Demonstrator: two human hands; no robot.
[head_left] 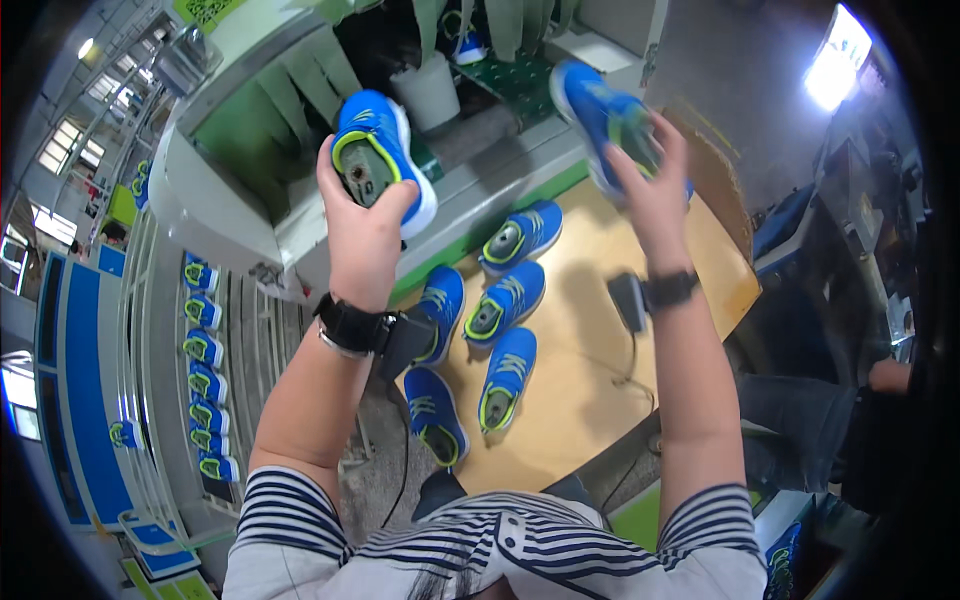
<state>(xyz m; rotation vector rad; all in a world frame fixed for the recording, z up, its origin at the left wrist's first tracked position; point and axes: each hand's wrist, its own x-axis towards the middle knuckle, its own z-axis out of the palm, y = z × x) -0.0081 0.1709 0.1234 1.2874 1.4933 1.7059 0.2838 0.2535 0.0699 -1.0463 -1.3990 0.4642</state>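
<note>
My left hand [360, 225] is raised and grips a blue shoe with a lime-green collar [378, 150], its opening turned toward me. My right hand [655, 190] is also raised and holds a second blue shoe [600, 115], slightly blurred. Below them, on a tan wooden table [600, 370], lie several more blue shoes with lime trim [505, 300], set in a loose cluster. Both wrists wear black bands with small black devices.
A white and green machine housing with hanging strip curtains [260, 130] stands behind the table, a white bucket [428, 90] inside. A rack at left carries a row of blue shoes [205, 390]. Another person's arm [890, 378] shows at right. A cable [630, 350] crosses the table.
</note>
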